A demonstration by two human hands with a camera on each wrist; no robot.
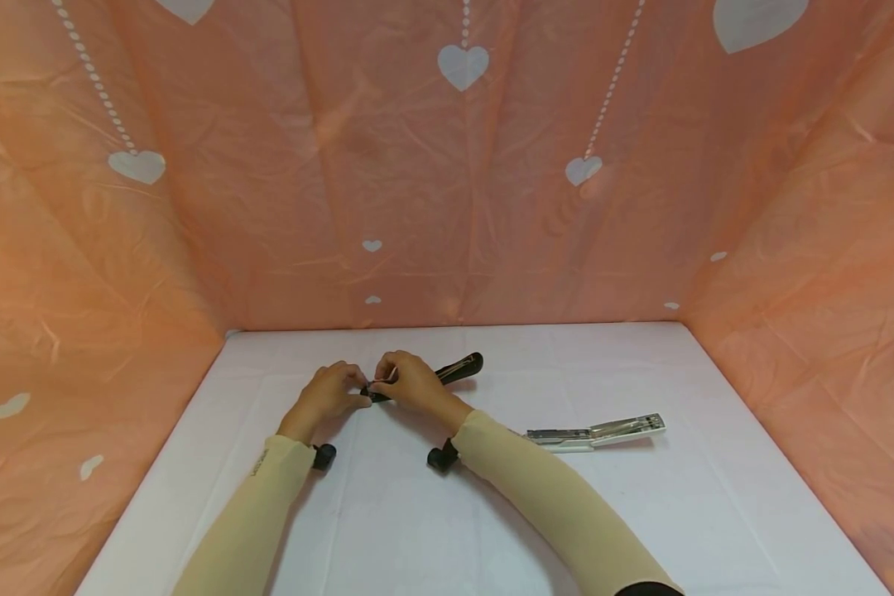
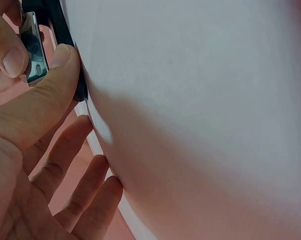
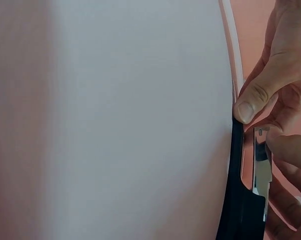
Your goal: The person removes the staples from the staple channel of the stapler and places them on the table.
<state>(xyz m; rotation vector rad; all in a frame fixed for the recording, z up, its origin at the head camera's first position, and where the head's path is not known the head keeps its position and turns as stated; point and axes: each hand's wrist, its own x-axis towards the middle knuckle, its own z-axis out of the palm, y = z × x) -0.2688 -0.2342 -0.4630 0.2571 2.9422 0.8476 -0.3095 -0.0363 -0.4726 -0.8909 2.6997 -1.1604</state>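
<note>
A black stapler (image 1: pixel 463 367) lies slanted on the white table, partly covered by both hands. My left hand (image 1: pixel 328 392) is at its left end. In the left wrist view, the left thumb and forefinger pinch the tip of the black base while the other fingers spread loosely. My right hand (image 1: pixel 414 384) reaches over the stapler's middle. Its thumb and fingers grip the shiny metal front part (image 3: pixel 262 162), which stands raised from the base with a gap between them. Inside the metal part, I cannot tell whether there are staples.
To the right, a second stapler (image 1: pixel 629 427), white with a metal channel, lies opened out on the table (image 1: pixel 715 497), partly behind the right sleeve. Orange curtains (image 1: pixel 462 207) with white hearts rise at the back and both sides.
</note>
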